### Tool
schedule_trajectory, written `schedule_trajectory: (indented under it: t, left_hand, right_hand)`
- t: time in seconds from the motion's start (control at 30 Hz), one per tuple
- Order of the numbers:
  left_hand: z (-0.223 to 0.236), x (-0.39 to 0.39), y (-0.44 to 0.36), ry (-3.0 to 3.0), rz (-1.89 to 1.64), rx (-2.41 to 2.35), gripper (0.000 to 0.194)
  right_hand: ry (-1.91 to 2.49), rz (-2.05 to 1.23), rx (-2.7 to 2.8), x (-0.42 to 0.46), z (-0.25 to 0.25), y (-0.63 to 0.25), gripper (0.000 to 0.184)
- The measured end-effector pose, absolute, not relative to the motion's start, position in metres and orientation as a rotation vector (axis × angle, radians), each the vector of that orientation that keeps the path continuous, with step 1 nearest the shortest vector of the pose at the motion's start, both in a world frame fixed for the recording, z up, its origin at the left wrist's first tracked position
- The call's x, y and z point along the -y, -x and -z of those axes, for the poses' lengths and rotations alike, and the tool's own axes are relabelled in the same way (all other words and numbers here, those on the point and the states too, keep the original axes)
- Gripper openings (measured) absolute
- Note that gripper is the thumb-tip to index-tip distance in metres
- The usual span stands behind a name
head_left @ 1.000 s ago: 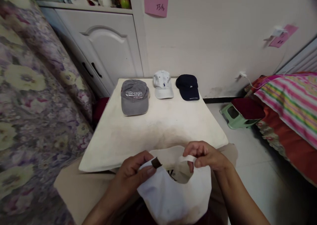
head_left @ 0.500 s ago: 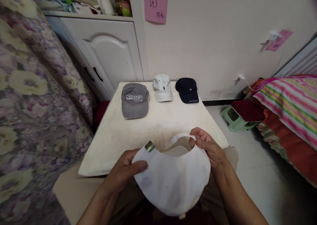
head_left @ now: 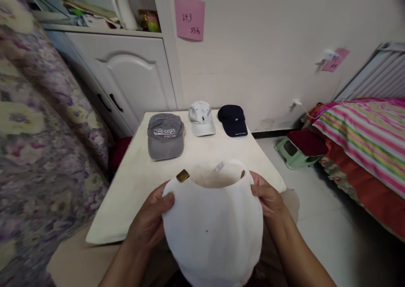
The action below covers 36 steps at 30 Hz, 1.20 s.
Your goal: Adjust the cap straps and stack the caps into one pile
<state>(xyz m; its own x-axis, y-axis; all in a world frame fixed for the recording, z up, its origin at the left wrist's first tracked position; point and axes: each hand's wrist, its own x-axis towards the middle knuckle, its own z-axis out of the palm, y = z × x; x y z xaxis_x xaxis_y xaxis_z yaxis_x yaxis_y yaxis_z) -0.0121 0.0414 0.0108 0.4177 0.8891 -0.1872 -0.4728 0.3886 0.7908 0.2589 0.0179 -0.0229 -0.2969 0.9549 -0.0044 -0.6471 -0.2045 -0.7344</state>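
Between my two hands I hold a white cap [head_left: 211, 228], its back opening facing away from me, over the near edge of the table. A brass-coloured buckle [head_left: 182, 176] sits on its left corner. My left hand [head_left: 152, 213] pinches the cap's left side, thumb on the outside. My right hand [head_left: 265, 194] grips the right side near the strap end. On the table beyond lie a grey cap [head_left: 166, 136] with white lettering, a pale cap [head_left: 201, 118] with a small dark emblem, and a navy cap [head_left: 233, 120].
The caps lie on a cream-covered table [head_left: 126, 207] against the wall. A white cabinet [head_left: 129, 74] and a floral curtain [head_left: 47, 160] stand to the left. At the right are a green stool [head_left: 295, 152] and a bed with a striped cover [head_left: 363, 131].
The white cap has tilted in my hands, showing more of its outer panel and its back opening. My right hand has shifted its grip lower along the edge. The view has moved slightly.
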Motion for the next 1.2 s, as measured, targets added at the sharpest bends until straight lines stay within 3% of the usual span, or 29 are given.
schedule_trajectory:
  t: [0.27, 0.47, 0.73, 1.0, 1.2]
  left_hand:
    - [0.013, -0.037, 0.022, -0.741, -0.814, -0.612, 0.052]
    - [0.011, -0.05, 0.007, -0.612, -1.016, -0.607, 0.036]
    - [0.028, -0.071, -0.002, -0.299, -1.201, -0.636, 0.012]
    - [0.051, -0.072, 0.007, -0.31, -1.042, -0.373, 0.015]
    - [0.055, -0.069, -0.002, -0.326, -1.132, -0.511, 0.02]
  right_hand:
    - [0.539, -1.716, 0.686, -0.029, 0.033, -0.249, 0.047]
    - [0.561, -1.74, 0.622, -0.034, 0.037, -0.256, 0.046]
    - [0.501, -1.73, 0.51, -0.035, 0.069, -0.252, 0.031]
    - [0.523, -1.744, 0.239, -0.048, 0.088, -0.248, 0.026]
    - [0.513, -1.774, 0.246, -0.05, 0.087, -0.249, 0.024]
